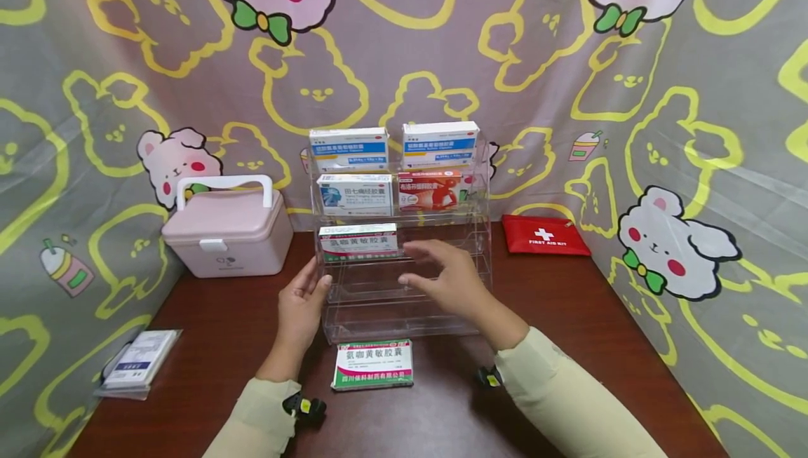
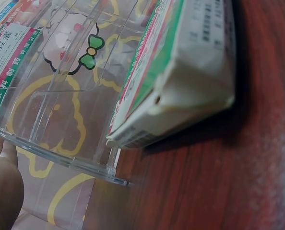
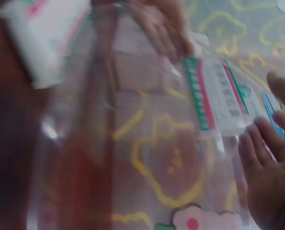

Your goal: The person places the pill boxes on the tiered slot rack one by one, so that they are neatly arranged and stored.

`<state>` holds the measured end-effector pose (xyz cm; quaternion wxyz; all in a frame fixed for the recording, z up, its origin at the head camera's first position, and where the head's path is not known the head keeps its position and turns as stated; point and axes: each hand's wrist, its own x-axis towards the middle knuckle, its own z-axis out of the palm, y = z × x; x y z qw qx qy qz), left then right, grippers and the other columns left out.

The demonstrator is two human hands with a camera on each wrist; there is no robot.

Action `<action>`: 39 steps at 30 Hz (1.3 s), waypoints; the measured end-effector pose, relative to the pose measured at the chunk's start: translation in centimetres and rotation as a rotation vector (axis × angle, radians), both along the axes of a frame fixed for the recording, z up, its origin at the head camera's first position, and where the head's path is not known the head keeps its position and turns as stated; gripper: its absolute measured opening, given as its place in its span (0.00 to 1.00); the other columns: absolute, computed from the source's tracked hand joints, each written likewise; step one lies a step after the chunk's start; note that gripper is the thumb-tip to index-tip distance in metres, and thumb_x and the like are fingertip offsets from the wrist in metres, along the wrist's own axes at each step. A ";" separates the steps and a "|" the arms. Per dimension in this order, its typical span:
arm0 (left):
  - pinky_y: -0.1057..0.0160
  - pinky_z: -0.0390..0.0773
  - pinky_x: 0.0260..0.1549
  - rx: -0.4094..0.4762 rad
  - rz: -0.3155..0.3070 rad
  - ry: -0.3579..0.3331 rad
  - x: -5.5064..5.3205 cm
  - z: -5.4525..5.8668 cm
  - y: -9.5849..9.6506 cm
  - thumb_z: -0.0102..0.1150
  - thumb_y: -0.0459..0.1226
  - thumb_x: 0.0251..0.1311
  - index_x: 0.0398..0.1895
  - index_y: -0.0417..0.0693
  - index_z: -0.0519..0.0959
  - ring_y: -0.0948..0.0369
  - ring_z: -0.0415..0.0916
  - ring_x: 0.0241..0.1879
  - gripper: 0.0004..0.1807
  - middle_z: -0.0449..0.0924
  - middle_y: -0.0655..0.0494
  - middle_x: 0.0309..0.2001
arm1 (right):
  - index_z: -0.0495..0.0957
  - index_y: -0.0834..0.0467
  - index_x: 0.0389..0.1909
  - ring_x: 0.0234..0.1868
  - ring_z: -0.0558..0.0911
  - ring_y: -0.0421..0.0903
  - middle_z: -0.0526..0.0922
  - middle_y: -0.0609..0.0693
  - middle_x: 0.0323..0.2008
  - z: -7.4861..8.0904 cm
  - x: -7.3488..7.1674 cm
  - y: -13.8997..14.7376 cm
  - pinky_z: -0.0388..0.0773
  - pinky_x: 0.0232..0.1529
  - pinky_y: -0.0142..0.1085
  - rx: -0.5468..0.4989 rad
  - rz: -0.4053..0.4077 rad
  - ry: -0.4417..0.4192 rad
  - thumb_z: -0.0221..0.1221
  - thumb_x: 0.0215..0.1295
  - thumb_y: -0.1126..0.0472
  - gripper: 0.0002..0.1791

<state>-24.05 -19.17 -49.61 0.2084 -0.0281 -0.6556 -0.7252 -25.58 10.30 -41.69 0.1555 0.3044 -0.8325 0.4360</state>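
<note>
A clear tiered display rack [image 1: 404, 290] stands on the table with medicine boxes on its upper tiers. My left hand [image 1: 301, 311] rests against the rack's left side, its fingers extended along the side in the left wrist view. A white, green and pink medicine box [image 1: 358, 242] sits on the third tier at the left. Just right of that box my right hand [image 1: 451, 279] hovers before the rack, thumb and fingers apart and nothing between them. Another box of the same design [image 1: 372, 365] lies flat on the table before the rack.
Two white-and-blue boxes, one of them this left box [image 1: 349, 149], top the rack. Below stand a white box [image 1: 355, 196] and a red box [image 1: 429, 191]. A pink case [image 1: 224, 233] is at left, a red first aid pouch [image 1: 546, 236] at right, packaged items [image 1: 140, 361] front left.
</note>
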 end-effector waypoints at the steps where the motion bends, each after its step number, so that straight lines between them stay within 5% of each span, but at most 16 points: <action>1: 0.75 0.80 0.63 -0.006 0.000 0.000 0.0 0.0 0.0 0.63 0.22 0.73 0.77 0.33 0.72 0.77 0.78 0.65 0.30 0.74 0.37 0.74 | 0.86 0.53 0.64 0.58 0.89 0.47 0.91 0.47 0.58 -0.5 0.6 0.5 0.89 0.61 0.52 0.035 0.027 0.019 0.82 0.60 0.53 0.31; 8: 0.75 0.79 0.64 -0.025 0.011 0.006 -0.1 -0.2 0.0 0.63 0.23 0.73 0.77 0.33 0.73 0.75 0.78 0.66 0.30 0.75 0.37 0.74 | 0.88 0.50 0.63 0.61 0.89 0.43 0.92 0.45 0.58 -4.3 4.4 3.1 0.89 0.63 0.44 0.201 0.247 0.019 0.81 0.62 0.51 0.28; 18: 0.77 0.77 0.65 -0.018 0.028 0.010 0.0 -0.1 -0.1 0.63 0.24 0.73 0.76 0.30 0.72 0.74 0.76 0.67 0.29 0.72 0.35 0.75 | 0.85 0.56 0.67 0.64 0.88 0.46 0.89 0.49 0.63 -8.1 5.8 3.8 0.87 0.67 0.44 0.417 0.325 -0.011 0.77 0.66 0.48 0.31; 32: 0.76 0.78 0.66 -0.011 0.011 0.005 0.1 0.1 0.2 0.63 0.23 0.73 0.77 0.31 0.71 0.77 0.77 0.66 0.30 0.71 0.36 0.76 | 0.86 0.56 0.66 0.68 0.85 0.49 0.88 0.51 0.65 -8.4 5.7 2.1 0.81 0.74 0.45 0.584 0.332 0.121 0.71 0.73 0.48 0.26; 39: 0.76 0.77 0.66 -0.012 0.010 0.005 0.2 0.0 0.1 0.63 0.23 0.74 0.77 0.30 0.71 0.69 0.75 0.72 0.30 0.71 0.35 0.76 | 0.88 0.54 0.63 0.68 0.85 0.48 0.88 0.50 0.65 -8.6 5.6 1.9 0.80 0.75 0.45 0.626 0.350 0.125 0.72 0.71 0.44 0.26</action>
